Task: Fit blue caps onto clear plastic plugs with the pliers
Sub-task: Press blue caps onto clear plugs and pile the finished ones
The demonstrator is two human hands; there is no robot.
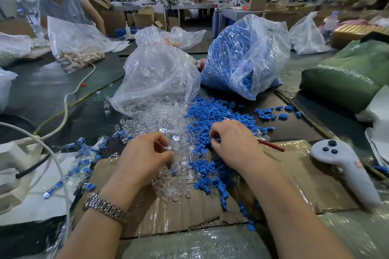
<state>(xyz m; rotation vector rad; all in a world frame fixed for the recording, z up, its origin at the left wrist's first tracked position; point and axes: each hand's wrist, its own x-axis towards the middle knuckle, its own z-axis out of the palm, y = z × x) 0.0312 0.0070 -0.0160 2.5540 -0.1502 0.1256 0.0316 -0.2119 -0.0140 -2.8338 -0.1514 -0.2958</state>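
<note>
Nearest the person, a sheet of cardboard [284,176] lies flat on the worktop [37,90], and both forearms reach forward over it; the left wrist wears a metal watch [106,206]. The left hand [145,153] has its fingers curled, thumb and fingertips pinching one clear plug [169,148] just above the heap of clear plugs [166,124]. The right hand [233,141] is closed round the pliers [271,145]; their red handle sticks out past the hand toward the worktop's right edge, long axis running left to right and tilted slightly away from the person, and the working end is hidden under the fingers. That hand rests on the pile of blue caps [212,115], which touches the clear heap along its right side.

Finished capped plugs [84,162] lie scattered to the left, near a white cable [65,109]. A white controller [345,166] lies on the cardboard's right end.

Farther back, a bag of clear plugs [160,75] spills toward the hands, and a bag of blue caps [244,57] stands just to its right. A green bag [347,71] sits by the right edge. Across the worktop, a second person [63,4] handles another plastic bag [73,44].
</note>
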